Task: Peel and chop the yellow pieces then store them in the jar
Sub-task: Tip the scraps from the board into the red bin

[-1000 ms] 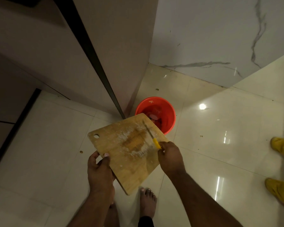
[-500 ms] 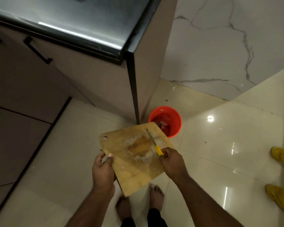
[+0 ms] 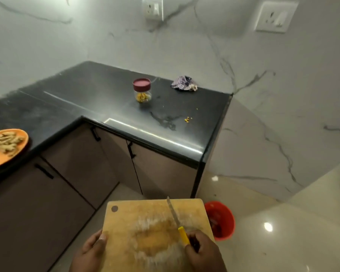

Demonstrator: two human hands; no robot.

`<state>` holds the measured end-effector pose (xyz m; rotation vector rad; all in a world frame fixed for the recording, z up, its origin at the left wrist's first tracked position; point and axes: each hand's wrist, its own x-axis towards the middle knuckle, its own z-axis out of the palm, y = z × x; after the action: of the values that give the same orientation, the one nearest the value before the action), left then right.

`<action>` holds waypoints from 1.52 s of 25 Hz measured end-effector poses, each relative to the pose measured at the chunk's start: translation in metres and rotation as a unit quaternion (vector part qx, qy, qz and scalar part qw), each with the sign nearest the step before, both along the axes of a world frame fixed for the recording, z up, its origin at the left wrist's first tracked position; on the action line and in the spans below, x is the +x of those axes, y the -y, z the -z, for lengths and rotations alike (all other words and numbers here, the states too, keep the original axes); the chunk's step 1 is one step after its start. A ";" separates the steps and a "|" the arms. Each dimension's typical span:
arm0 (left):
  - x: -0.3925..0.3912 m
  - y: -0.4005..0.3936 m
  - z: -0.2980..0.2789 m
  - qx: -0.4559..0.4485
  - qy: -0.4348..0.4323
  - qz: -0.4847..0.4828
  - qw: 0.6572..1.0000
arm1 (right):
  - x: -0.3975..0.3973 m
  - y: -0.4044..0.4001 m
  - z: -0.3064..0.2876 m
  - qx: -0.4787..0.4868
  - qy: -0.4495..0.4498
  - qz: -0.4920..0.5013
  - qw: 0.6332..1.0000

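A: As we look down through the head view, what are we carrying?

B: We hold the wooden cutting board [image 3: 155,232] low in front of us, above the floor. Our left hand [image 3: 90,252] grips its left edge, thumb on top. Our right hand [image 3: 202,252] curls round the yellow handle of the knife [image 3: 178,220], and seems to steady the board's right edge too, though we cannot tell that for sure. The blade lies across the board, pointing away from us and a little left.

A: And the jar?

B: The jar [image 3: 142,90] stands upright on the black counter [image 3: 106,99], well ahead of us and slightly left of the board's middle, red lid on, yellow pieces showing in the bottom. A few yellow bits [image 3: 187,119] lie loose on the counter, to the right of the jar and nearer us.

A: More to peel?

B: The orange plate [image 3: 8,156] of unpeeled pieces sits far to our left, so our left hand is nearer it. The red bin [image 3: 223,218] is on the floor just right of the board.

A: So the next move?

B: We judge the board goes forward and up onto the counter.
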<state>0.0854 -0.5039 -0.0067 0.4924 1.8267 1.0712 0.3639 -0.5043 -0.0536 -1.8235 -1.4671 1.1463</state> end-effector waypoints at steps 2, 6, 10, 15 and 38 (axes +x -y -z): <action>-0.023 -0.015 -0.029 0.029 -0.007 -0.007 1.000 | -0.025 -0.017 -0.030 0.044 -0.006 -0.005 0.999; -0.056 -0.061 -0.066 0.077 0.024 -0.006 0.997 | -0.062 -0.064 -0.075 0.096 -0.029 -0.013 0.995; -0.085 -0.132 -0.074 0.094 0.047 0.005 0.994 | -0.083 -0.123 -0.090 0.111 -0.037 0.002 0.993; -0.103 -0.235 -0.078 0.087 0.033 0.039 0.995 | -0.093 -0.209 -0.092 0.123 -0.040 0.031 0.991; -0.167 -0.559 -0.030 0.036 -0.275 0.423 0.862 | -0.159 -0.403 -0.085 0.039 0.144 0.117 0.982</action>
<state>-0.0819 0.0551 0.0233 1.5998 1.7121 0.3871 0.2045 -0.1009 0.0312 -2.1071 -1.3794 0.7239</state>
